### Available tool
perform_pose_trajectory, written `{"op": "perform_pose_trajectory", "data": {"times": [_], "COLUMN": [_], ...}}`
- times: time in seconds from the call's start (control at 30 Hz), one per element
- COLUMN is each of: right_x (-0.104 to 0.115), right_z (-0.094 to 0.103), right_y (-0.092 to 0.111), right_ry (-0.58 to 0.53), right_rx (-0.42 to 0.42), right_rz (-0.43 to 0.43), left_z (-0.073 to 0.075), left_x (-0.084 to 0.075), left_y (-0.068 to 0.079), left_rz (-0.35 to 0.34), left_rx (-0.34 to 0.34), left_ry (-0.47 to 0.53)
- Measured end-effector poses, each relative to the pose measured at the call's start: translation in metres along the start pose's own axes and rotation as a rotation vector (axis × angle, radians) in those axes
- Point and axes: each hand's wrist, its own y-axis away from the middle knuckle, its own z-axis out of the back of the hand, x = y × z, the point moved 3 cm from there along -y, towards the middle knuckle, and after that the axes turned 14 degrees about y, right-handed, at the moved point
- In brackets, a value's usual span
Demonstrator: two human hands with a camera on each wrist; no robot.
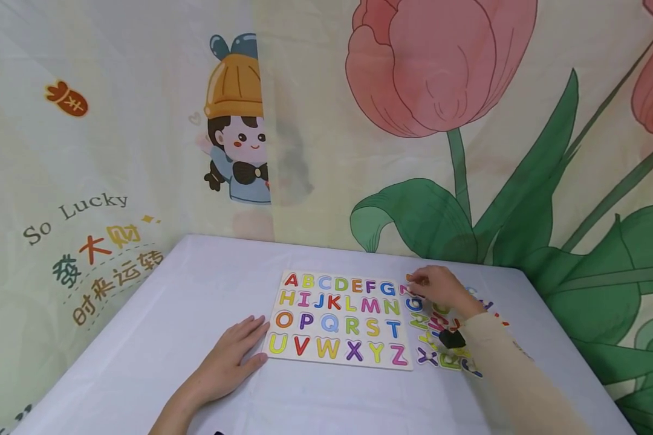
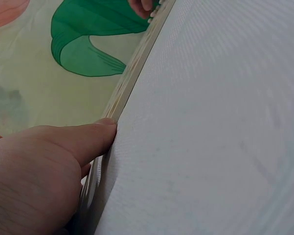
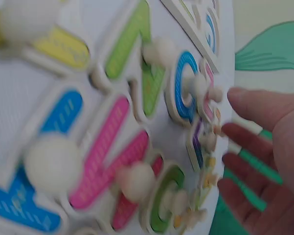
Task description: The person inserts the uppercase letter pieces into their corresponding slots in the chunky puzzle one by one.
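A flat alphabet puzzle board (image 1: 340, 315) with coloured letters in rows lies on the table. My left hand (image 1: 228, 359) rests at its left edge, and in the left wrist view the thumb (image 2: 95, 134) touches that edge. Beyond the board's right side my right hand (image 1: 438, 285) hovers over loose letter pieces with round knobs. In the right wrist view its thumb and fingers are apart, beside a small pink piece (image 3: 209, 81) and a blue round letter piece (image 3: 173, 90). Nothing shows between those fingers.
Loose letters lie close together right of the board, among them a purple X (image 1: 427, 356) and a green N (image 3: 149, 83). The right forearm covers some. White cloth (image 1: 196, 290) covers the table. A printed curtain (image 1: 315, 121) hangs behind it.
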Motion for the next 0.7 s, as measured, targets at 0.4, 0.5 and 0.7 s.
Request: {"op": "perform_pose_trajectory", "data": {"times": [0.4, 0.5, 0.7], "right_x": [0.002, 0.0, -0.009], "right_z": [0.006, 0.004, -0.002], "right_y": [-0.011, -0.014, -0.015], "right_ry": [0.0, 0.007, -0.02], "right_rx": [0.116, 0.13, 0.137], "right_rz": [0.128, 0.134, 0.101], "left_z": [-0.002, -0.002, 0.0], "left_x": [-0.001, -0.003, -0.005], "left_y": [0.005, 0.005, 0.002], "left_rz": [-0.028, -0.038, -0.013], "left_rx": [-0.019, -0.022, -0.006], "left_ry": [0.011, 0.004, 0.004]}}
